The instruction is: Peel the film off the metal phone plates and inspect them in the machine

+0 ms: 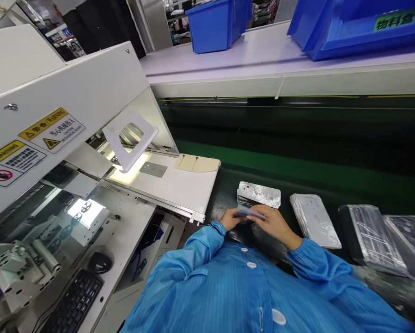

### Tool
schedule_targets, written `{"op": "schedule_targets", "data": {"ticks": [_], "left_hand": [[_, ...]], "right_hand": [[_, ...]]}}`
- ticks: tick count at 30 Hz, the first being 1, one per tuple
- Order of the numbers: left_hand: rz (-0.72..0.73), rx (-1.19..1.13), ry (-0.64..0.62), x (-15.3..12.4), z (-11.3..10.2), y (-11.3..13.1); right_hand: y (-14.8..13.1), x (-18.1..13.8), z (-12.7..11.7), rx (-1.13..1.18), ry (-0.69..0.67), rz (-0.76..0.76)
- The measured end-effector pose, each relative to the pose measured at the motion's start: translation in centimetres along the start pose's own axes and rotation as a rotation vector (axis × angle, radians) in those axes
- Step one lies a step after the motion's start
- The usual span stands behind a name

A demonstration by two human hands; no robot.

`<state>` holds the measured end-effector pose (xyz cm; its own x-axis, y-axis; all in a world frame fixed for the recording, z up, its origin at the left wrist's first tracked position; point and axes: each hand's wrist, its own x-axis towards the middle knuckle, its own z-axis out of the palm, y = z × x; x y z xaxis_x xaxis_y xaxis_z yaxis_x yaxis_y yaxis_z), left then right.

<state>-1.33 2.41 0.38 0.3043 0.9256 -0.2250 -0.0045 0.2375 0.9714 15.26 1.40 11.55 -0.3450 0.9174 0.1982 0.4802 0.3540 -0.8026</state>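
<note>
Between my left hand [229, 220] and my right hand [272, 224] is a thin grey phone-back-like panel [245, 212], tilted and seen nearly edge-on. The fingers of both hands are closed on its ends. Just beyond them lies a stack of shiny panels [259, 193] with camera-hole shapes at one end. To the right of my right hand sits a taller, fanned stack of panels [314, 217]. A similar flat grey panel [153, 169] rests on the white machine bed at my left.
Plastic-wrapped stacks [375, 236] lie far right on the dark belt [228, 180]. A white machine [100, 78] with warning labels fills the left, above a mouse [100, 262] and keyboard [74, 303]. Blue bins [210, 27] stand on the shelf [263, 51] behind.
</note>
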Motion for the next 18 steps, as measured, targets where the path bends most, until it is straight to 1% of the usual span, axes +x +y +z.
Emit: {"op": "schedule_targets", "data": {"ticks": [4, 7, 9, 14, 17, 18], "left_hand": [[0.003, -0.007, -0.016, 0.0, 0.0, -0.1], [-0.011, 0.004, -0.017, 0.1, -0.1, -0.3], [-0.019, 0.015, -0.005, 0.2, -0.2, -0.5], [-0.049, 0.047, 0.043, 0.5, 0.0, -0.8], [-0.077, 0.066, 0.056, 0.6, 0.2, -0.9], [-0.087, 0.071, 0.056, 0.6, 0.2, -1.0]], "right_hand": [[-0.7, -0.1, 0.4, 0.017, 0.144, -0.069], [-1.1, -0.1, 0.4, 0.069, 0.161, -0.102], [-1.5, -0.2, 0.2, 0.088, 0.172, -0.093], [-2.6, -0.3, -0.6, 0.111, 0.298, 0.01], [-3.0, -0.2, -1.5, 0.131, 0.418, 0.122], [-3.0, -0.2, -2.0, 0.154, 0.478, 0.164]]}}
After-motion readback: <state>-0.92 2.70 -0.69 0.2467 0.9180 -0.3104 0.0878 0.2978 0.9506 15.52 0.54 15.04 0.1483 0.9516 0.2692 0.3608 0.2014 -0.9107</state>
